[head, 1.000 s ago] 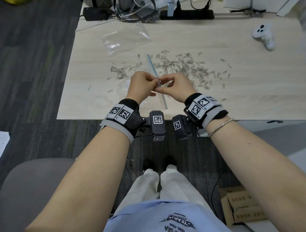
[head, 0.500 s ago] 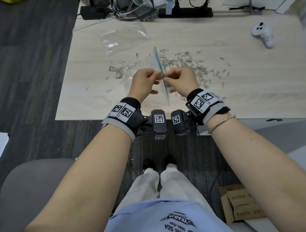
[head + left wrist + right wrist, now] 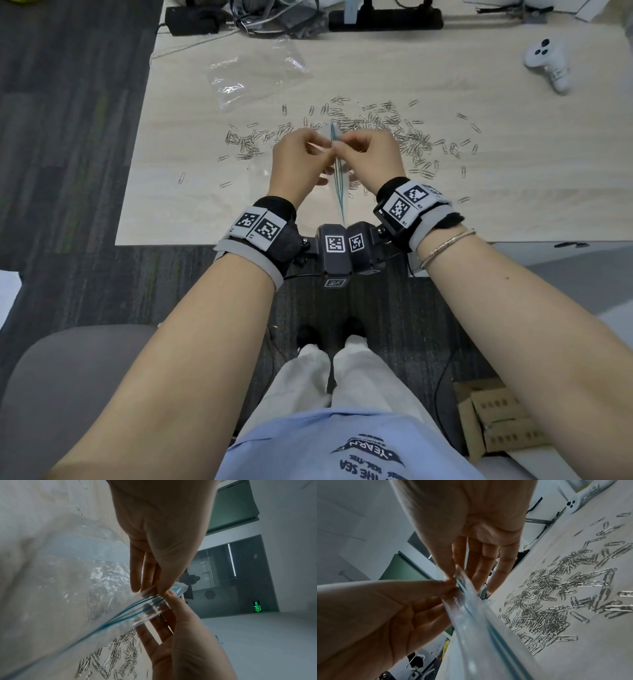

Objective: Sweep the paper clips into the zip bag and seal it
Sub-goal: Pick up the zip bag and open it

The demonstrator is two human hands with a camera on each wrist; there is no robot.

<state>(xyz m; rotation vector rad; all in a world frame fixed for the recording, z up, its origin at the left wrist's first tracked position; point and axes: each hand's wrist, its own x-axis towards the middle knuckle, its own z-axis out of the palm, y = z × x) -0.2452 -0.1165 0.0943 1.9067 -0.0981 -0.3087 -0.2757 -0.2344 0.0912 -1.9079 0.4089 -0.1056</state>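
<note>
Above desk (image 3: 191, 212), both hands pinch zip bag (image 3: 68, 588) mouth: left hand (image 3: 301, 161) one lip, right hand (image 3: 371, 156) other. Peel lips apart evenly. Paper clips (image 3: 387, 133) scattered beneath, none bagged yet.

Probably an office: desk (image 3: 513, 192), power strip (image 3: 385, 20), glass partitions (image 3: 240, 574).

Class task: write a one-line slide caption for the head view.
Both hands, left and right, pinch the zip bag's top edge above paper clips scattered on the table.

Two hands (image 3: 301, 161) (image 3: 370, 157), two clear bags (image 3: 337, 185) (image 3: 253, 77), one white controller (image 3: 548, 63), countless paper clips (image 3: 387, 126).
</note>
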